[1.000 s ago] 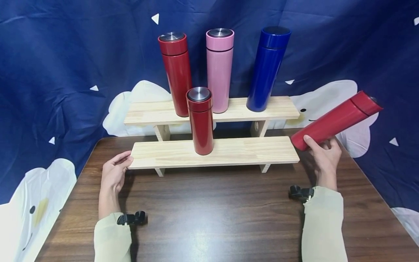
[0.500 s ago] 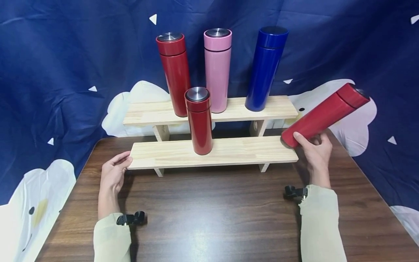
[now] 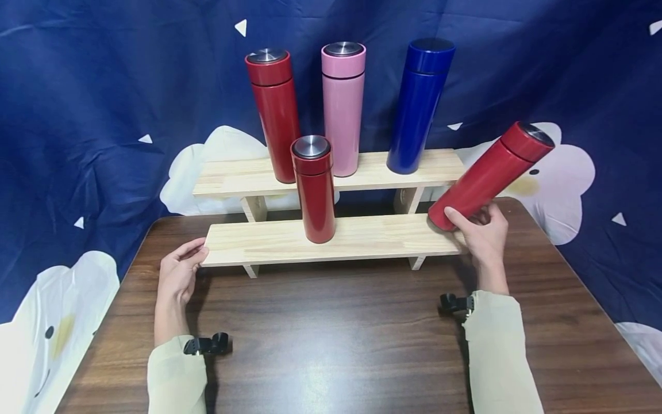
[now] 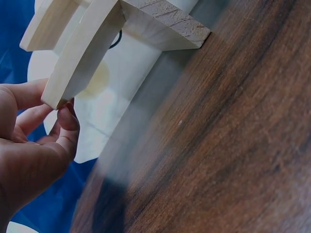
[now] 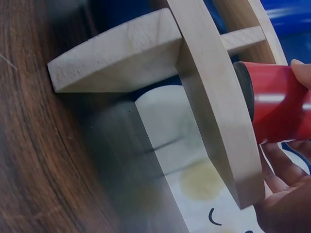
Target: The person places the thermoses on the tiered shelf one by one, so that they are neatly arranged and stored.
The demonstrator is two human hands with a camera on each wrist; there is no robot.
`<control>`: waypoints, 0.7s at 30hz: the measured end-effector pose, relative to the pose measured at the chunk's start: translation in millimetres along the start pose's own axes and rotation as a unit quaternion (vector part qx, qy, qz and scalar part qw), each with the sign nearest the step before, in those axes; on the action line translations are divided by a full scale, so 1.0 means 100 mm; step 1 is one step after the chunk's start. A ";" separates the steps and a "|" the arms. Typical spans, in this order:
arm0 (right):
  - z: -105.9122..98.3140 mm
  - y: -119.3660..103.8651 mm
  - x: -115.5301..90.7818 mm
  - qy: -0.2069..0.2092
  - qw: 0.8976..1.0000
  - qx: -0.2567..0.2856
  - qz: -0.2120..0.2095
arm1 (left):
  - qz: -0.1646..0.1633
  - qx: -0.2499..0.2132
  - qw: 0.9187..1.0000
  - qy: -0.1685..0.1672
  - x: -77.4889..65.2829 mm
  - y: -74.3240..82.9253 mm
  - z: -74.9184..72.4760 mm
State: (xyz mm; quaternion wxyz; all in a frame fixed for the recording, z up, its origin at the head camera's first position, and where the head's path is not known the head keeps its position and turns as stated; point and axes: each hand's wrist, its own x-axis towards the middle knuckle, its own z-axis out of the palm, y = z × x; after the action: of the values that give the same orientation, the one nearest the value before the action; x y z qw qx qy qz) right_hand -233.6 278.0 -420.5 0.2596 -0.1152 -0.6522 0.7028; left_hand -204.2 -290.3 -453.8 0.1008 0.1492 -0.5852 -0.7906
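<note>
My right hand (image 3: 485,233) grips a red thermos (image 3: 488,177) near its base, thumb on the near side. This thermos leans to the right, its dark base close over the right end of the lower wooden shelf (image 3: 383,238); the right wrist view shows that base (image 5: 245,90) beside the board. My left hand (image 3: 177,275) pinches the left end of the same shelf, with fingertips (image 4: 68,119) at the board's corner in the left wrist view. Another red thermos (image 3: 316,198) stands upright mid-shelf.
On the upper shelf (image 3: 227,175) behind stand a taller red thermos (image 3: 276,123), a pink thermos (image 3: 343,115) and a blue thermos (image 3: 421,106). The wooden stand rests on a brown table (image 3: 320,333). A dark blue cloth (image 3: 103,86) with white shapes hangs behind.
My right hand has carried the red thermos leftward from beyond the shelf's right end to over it, and the thermos has become more upright. My left hand stays at the shelf's end.
</note>
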 end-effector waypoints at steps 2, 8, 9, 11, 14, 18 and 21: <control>0.02 0.00 -0.01 -0.001 1.000 -0.001 -0.001 | 0.003 0.000 1.000 0.000 0.01 -0.01 0.00; 0.08 -0.02 -0.05 -0.024 0.999 -0.037 -0.019 | 0.006 0.003 1.000 -0.003 0.00 -0.01 0.00; 0.09 -0.02 -0.05 -0.028 0.998 -0.041 -0.023 | 0.006 0.003 1.000 -0.004 0.00 0.00 0.00; 0.12 -0.04 -0.07 -0.035 0.998 -0.049 -0.028 | 0.007 0.003 1.000 -0.002 -0.01 0.00 0.00; 0.16 -0.07 -0.09 -0.043 0.997 -0.051 -0.028 | 0.007 0.000 1.000 -0.004 -0.01 0.00 0.00; 0.21 -0.10 -0.12 -0.056 0.996 -0.054 -0.030 | 0.010 0.002 1.000 -0.004 -0.01 0.01 0.01; 0.26 -0.11 -0.15 -0.070 0.995 -0.060 -0.040 | 0.009 -0.003 1.000 -0.006 -0.01 0.00 0.01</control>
State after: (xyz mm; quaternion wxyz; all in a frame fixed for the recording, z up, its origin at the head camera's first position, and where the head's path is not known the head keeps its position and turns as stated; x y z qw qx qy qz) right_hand -231.6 248.6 -409.2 0.2338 -0.0549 -0.7140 0.6577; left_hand -203.2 -289.5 -453.1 0.1043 0.1387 -0.5850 -0.7923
